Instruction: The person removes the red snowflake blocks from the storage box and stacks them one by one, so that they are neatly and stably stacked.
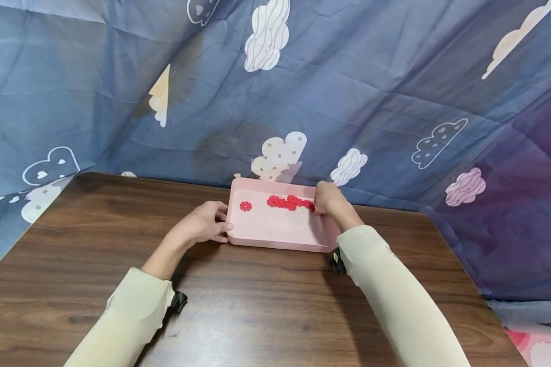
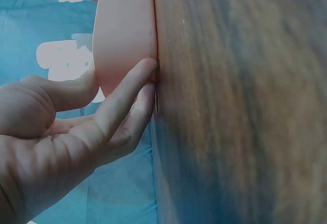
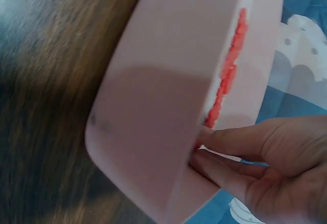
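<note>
A shallow pink tray (image 1: 275, 243) stands on the wooden table. Inside it, several red flower-shaped discs (image 1: 282, 203) lie overlapping in a row, while a single red disc (image 1: 245, 206) lies apart near the left end. My left hand (image 1: 206, 221) holds the tray's left end, thumb on the rim and fingers along the outer wall, as the left wrist view also shows. At the right end my right hand (image 1: 329, 199) reaches in over the wall. In the right wrist view its thumb and fingers pinch a bit of red at the row's end; the tray wall partly hides their tips.
The brown wooden table (image 1: 257, 306) extends in front of the tray and to both sides. Close behind the tray hangs a blue curtain (image 1: 188, 127) with cloud prints. A black strap (image 1: 337, 262) shows by the right sleeve.
</note>
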Demonstrator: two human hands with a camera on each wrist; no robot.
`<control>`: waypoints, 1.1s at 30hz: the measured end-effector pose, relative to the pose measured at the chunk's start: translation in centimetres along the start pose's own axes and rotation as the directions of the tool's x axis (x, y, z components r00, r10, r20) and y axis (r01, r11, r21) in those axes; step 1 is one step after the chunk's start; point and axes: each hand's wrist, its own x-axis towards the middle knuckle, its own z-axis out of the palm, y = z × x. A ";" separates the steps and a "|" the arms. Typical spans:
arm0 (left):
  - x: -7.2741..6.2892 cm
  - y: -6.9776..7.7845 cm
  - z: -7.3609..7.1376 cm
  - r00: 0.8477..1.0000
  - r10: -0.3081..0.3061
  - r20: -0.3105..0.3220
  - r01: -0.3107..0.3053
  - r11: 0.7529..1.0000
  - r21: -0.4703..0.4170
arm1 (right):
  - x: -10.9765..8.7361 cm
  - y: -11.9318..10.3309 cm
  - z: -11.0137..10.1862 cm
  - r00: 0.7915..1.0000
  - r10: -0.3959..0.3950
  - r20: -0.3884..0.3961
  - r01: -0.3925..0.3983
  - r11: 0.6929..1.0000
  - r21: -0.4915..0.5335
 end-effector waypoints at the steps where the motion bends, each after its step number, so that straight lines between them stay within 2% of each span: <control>1: 0.0 0.0 0.0 1.000 -0.001 0.003 0.001 1.000 -0.004 | 0.1 0.0 0.2 1.000 0.013 -0.010 -0.013 1.000 0.009; 5: 0.0 -0.1 0.0 1.000 -0.004 0.013 0.005 1.000 -0.026 | 0.5 0.1 0.9 0.998 0.031 -0.049 -0.029 0.999 0.036; 11: 0.0 -0.2 -0.1 1.000 -0.014 0.028 0.016 0.997 -0.072 | 1.0 0.1 1.2 0.996 0.031 -0.079 -0.032 0.999 -0.011; 17: 0.0 -0.1 -0.1 1.000 -0.013 0.025 0.014 0.998 -0.069 | 0.8 0.2 0.9 0.995 0.031 -0.092 -0.031 1.000 -0.003; 24: 0.0 0.1 0.0 1.000 -0.026 0.017 0.027 0.999 -0.043 | 0.2 1.2 0.6 0.998 -0.033 -0.054 0.039 0.991 0.129; 28: -0.1 0.2 0.0 1.000 -0.029 0.009 0.029 0.999 -0.022 | -0.3 2.0 0.2 0.997 -0.062 -0.048 0.072 0.963 0.259; 31: -0.3 0.4 0.2 1.000 -0.030 0.004 0.030 0.999 -0.012 | -0.7 2.6 -0.1 0.998 -0.062 -0.015 0.063 0.915 0.399; 33: -0.3 0.5 0.3 1.000 -0.031 0.004 0.031 0.999 -0.014 | -1.0 3.1 -0.4 0.998 -0.061 0.017 0.045 0.870 0.491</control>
